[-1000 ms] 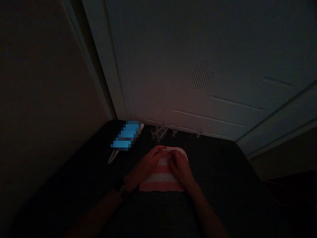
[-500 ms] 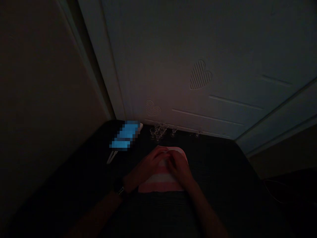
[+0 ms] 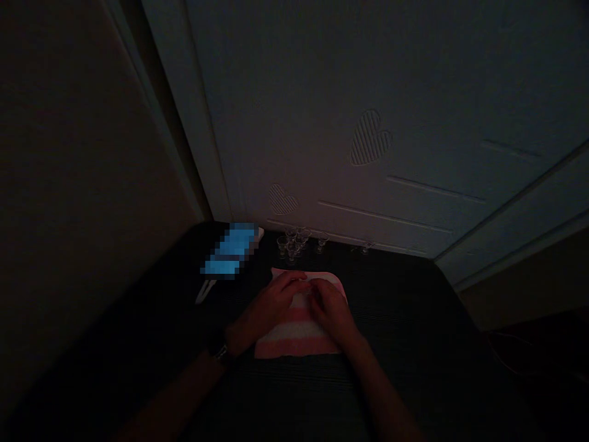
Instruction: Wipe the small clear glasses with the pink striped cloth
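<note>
2 hands (image 3: 279,298) over 1 striped cloth (image 3: 294,347).

Pink-and-white striped cloth (image 3: 294,348): on dark table (image 3: 405,319). Clear stemmed glasses (image 3: 291,243): behind cloth. Blue-lit rectangular device (image 3: 234,245): left-rear of cloth. White heart-embossed panel (image 3: 423,123): beyond cloth.

The room is very dim. A dark worktop (image 3: 405,331) stands against a pale panel (image 3: 285,110) embossed with striped hearts (image 3: 370,138) and raised lines; a brownish wall (image 3: 83,153) rises at left.
</note>
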A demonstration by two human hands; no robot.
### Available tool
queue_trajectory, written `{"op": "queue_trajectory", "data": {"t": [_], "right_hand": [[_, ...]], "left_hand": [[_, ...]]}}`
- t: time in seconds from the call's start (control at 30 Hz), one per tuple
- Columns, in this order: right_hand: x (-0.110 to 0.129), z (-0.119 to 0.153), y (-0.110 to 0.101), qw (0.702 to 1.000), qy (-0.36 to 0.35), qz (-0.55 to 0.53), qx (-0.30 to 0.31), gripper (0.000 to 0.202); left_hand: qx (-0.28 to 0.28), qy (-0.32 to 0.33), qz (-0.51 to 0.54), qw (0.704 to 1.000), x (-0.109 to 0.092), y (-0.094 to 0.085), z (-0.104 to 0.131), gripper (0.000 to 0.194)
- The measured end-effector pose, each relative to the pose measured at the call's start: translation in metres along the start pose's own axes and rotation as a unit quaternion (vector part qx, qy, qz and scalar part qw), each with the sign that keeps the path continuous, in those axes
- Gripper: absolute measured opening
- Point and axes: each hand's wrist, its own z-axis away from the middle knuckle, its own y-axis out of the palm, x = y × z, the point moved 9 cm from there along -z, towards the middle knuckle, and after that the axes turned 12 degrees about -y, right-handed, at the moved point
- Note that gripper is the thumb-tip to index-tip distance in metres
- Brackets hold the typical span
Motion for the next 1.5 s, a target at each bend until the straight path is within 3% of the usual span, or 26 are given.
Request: {"op": "queue_trajectory", "data": {"t": [0.7, 1.03, 1.3, 1.5], "right_hand": [[0.008, -0.001, -0.012, 0.999, -0.012, 0.006, -0.035, 0.027], [0.006, 0.003, -0.024, 0.996, 0.007, -0.013, -0.091, 0.018], [-0.007, 0.004, -0.018, 0.994, 0.063, -0.028, -0.086, 0.028], [0.0, 0.003, -0.008, 0.998, 0.027, -0.044, -0.039, 0.038]], "left_hand": [[0.003, -0.014, -0.011, 1.0, 0.0, -0.002, -0.005, 0.024], [0.033, 0.036, -0.044, 0.998, -0.009, 0.004, 0.0, 0.022], [-0.019, 0.005, -0.054, 0.998, -0.004, -0.003, -0.002, 0.025], [-0.015, 0.013, -0.05, 0.999, -0.01, -0.005, 0.0, 0.034]]}}
